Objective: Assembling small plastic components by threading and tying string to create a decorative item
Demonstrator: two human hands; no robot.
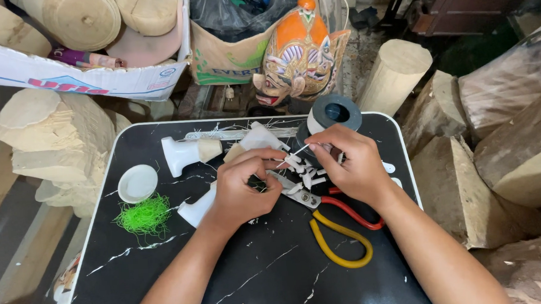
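We pinch a thin white strip (pixel 294 152) between the closed fingers of both our left hand (pixel 244 184) and right hand (pixel 351 163), above the pliers (pixel 332 219) on the worktop (pixel 258 276).

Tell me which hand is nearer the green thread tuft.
Left. The left hand works at mid-table, just to the right of the green thread tuft; the right hand sits farther right, beyond the left hand, above the pliers.

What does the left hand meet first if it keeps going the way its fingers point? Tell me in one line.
The left hand points up and to the right, so it would likely meet the small white pieces held at the right hand first, though depth is hard to judge from above.
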